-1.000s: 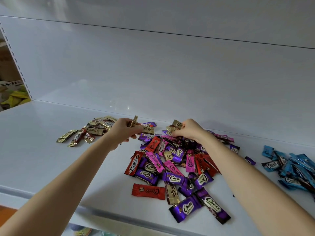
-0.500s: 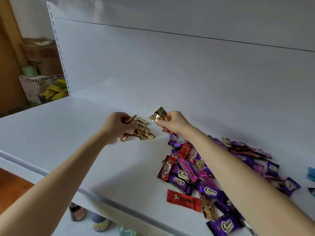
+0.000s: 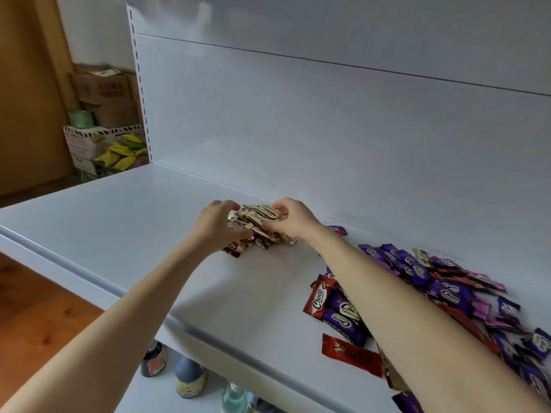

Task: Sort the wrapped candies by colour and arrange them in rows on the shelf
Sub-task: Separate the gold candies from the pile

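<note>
Centre frame, left hand point(image 3: 219, 226) and right hand point(image 3: 295, 219) clasp gold-wrapped candies point(image 3: 258, 218) on the white shelf point(image 3: 119, 222); the mixed candy heap point(image 3: 444, 290) at lower right looks unsorted, with rows seemingly yet to begin.

Left hand point(image 3: 219, 225): bare, seen from the back, with slim fingers and smooth knuckles.
Right hand point(image 3: 293, 219): bare as well, the back of the hand and the thumb side showing, much the same slim build as the other.
Left forearm point(image 3: 134, 308): bare from the wrist right down to the bottom-left corner, slender and smooth.
Right forearm point(image 3: 387, 293): bare along all of its visible length, to the lower-right edge.
Nails: too small and soft in the picture for me to tell anything.
Clothing: the view ends before any garment, so I cannot tell.
</note>
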A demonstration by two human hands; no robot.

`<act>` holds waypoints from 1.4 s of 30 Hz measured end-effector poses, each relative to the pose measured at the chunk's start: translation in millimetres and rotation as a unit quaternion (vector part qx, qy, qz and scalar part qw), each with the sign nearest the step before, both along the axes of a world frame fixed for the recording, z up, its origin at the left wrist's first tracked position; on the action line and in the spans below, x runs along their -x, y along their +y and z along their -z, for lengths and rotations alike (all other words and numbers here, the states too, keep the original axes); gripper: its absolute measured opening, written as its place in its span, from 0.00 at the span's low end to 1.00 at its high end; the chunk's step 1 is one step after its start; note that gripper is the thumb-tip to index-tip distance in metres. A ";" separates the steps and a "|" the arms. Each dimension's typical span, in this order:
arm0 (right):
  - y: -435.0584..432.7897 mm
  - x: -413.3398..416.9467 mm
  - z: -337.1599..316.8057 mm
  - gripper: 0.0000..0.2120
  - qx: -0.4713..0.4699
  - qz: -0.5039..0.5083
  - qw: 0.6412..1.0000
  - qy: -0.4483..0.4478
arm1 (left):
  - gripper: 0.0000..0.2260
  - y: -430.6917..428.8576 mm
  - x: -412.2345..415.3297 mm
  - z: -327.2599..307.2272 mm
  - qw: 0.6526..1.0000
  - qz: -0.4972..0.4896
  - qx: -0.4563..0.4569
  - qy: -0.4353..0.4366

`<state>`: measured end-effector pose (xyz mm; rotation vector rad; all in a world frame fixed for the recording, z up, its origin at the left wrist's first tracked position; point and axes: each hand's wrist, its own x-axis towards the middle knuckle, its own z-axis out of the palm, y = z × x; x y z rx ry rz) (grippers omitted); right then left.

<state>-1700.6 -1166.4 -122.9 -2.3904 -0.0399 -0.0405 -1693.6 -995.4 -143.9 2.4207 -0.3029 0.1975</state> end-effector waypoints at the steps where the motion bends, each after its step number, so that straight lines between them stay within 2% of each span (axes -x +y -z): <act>1: -3.5 2.7 -0.4 0.26 -0.002 0.005 1.000 -0.018 | 0.26 -1.4 3.3 0.0 1.000 0.000 -0.002 -0.009; 5: -23.3 18.6 -5.0 0.18 -0.003 0.024 0.997 -0.067 | 0.22 -15.2 25.1 -1.0 0.999 0.017 0.016 -0.035; 13: -77.6 84.8 -9.3 0.10 0.005 0.062 0.994 -0.093 | 0.16 -59.8 79.1 -4.6 0.988 0.143 0.030 -0.052; 21: -129.4 169.9 -4.9 0.08 0.056 0.085 0.990 -0.099 | 0.13 -96.5 134.6 -5.2 0.971 0.223 0.012 -0.089; 25: -147.0 203.3 -0.1 0.07 0.068 0.081 0.988 -0.109 | 0.07 -107.3 156.7 -0.6 0.960 0.256 0.012 -0.111; 28: -153.4 214.3 -0.3 0.06 0.073 0.083 0.988 -0.112 | 0.12 -118.3 170.5 5.1 0.954 0.265 -0.050 -0.129; 31: -150.3 207.8 -3.3 0.06 0.071 0.082 0.987 -0.118 | 0.21 -132.0 182.8 2.7 0.952 0.216 -0.187 -0.111; 34: -138.9 189.7 -2.9 0.07 0.085 0.074 0.989 -0.093 | 0.27 -139.9 185.4 0.1 0.945 0.189 -0.254 -0.089; 39: -125.2 157.7 2.5 0.23 0.162 0.088 0.983 0.022 | 0.22 -139.9 171.6 -4.5 0.946 0.215 -0.240 -0.018; 42: -119.6 150.5 -3.8 0.25 0.246 0.121 0.960 0.061 | 0.17 -137.5 166.1 -6.1 0.952 0.241 -0.187 0.033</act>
